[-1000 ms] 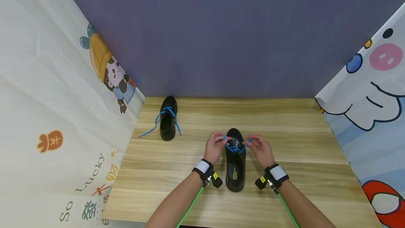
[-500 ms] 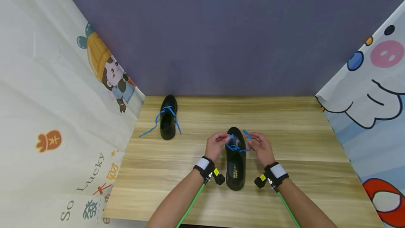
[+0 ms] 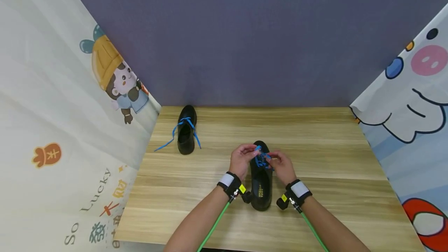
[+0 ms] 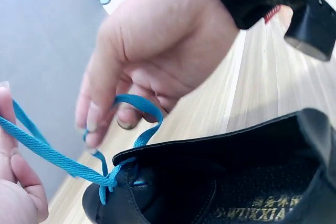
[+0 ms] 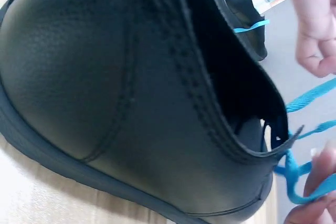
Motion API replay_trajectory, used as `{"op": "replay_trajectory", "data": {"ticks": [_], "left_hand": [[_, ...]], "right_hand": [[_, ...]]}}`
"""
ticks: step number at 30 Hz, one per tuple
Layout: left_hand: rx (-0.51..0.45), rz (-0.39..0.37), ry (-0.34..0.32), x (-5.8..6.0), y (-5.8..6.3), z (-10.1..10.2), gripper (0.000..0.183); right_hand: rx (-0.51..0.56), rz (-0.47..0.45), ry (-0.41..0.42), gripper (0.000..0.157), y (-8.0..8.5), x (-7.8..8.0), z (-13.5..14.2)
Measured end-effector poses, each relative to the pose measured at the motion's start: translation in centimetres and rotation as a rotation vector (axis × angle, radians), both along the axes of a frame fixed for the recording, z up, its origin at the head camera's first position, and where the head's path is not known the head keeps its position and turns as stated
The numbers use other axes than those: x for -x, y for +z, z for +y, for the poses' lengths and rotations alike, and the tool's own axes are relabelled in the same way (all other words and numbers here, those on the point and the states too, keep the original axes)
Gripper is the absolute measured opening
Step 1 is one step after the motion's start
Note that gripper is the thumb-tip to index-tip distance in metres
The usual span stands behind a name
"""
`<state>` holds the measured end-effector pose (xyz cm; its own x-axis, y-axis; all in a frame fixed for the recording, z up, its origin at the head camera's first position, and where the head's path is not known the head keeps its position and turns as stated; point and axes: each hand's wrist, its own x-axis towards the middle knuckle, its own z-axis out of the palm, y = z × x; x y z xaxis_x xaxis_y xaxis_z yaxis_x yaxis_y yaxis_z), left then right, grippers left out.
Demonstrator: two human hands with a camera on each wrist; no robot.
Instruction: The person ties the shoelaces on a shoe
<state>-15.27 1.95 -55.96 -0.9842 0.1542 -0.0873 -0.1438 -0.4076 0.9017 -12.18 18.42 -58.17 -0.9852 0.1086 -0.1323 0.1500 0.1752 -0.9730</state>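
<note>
A black shoe [image 3: 261,191] with a blue lace [image 3: 260,162] stands on the table, toe pointing away. Beside the shoe's left, my left hand [image 3: 241,160] pinches the lace; in the left wrist view, two strands run from its fingers [image 4: 6,145] down to the eyelets. My right hand [image 3: 282,166], on the other side, pinches another length of lace, which arches from the shoe opening up to its fingers [image 4: 97,119]. In the right wrist view, the near side of the shoe [image 5: 131,103] fills most of the picture, and both hands are cut off at the edge.
A second black shoe [image 3: 186,139] stands at the back left of the wooden table [image 3: 315,135], its blue lace ends [image 3: 164,146] hanging loose to both sides. A grey-blue wall rises behind. Printed white cloths [image 3: 70,108] hang at left and right.
My right hand has moved left, in over the shoe's front. The left hand has shifted slightly right and up with its lace. Both hands are now closer together. The far shoe stays put.
</note>
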Motion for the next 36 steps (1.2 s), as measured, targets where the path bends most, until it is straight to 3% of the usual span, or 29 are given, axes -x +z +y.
{"op": "replay_trajectory", "data": {"ticks": [3,8,12,18,23,27,32,36], "left_hand": [[-0.005,-0.006,-0.007,-0.1,0.1,0.2,0.024],[0.129,0.029,-0.076,-0.5,0.5,0.5,0.019],[0.178,0.033,-0.11,-0.7,0.7,0.6,0.018],[0.208,-0.052,-0.065,-0.7,0.0,0.9,0.022],[0.222,-0.088,-0.047,-0.6,-0.2,1.2,0.038],[0.183,-0.107,-0.079,-0.4,-0.2,1.2,0.052],[0.2,-0.104,-0.133,-0.6,-0.2,1.0,0.034],[0.26,-0.096,-0.11,-0.7,0.0,0.9,0.019]], "right_hand": [[-0.03,-0.016,0.026,0.027,0.0,-0.1,-0.4],[-0.018,0.026,0.113,0.025,0.2,-0.2,-0.9],[0.039,0.069,0.07,0.023,0.5,0.0,-0.9],[0.127,0.14,0.034,0.028,0.9,0.3,-1.0],[0.129,0.165,0.023,0.029,1.0,0.1,-1.1],[0.143,0.196,0.052,0.044,1.0,-0.1,-0.9],[0.091,0.289,0.12,0.062,0.8,-0.2,-0.3],[-0.056,0.314,0.111,0.045,0.9,-0.4,-0.4]]}}
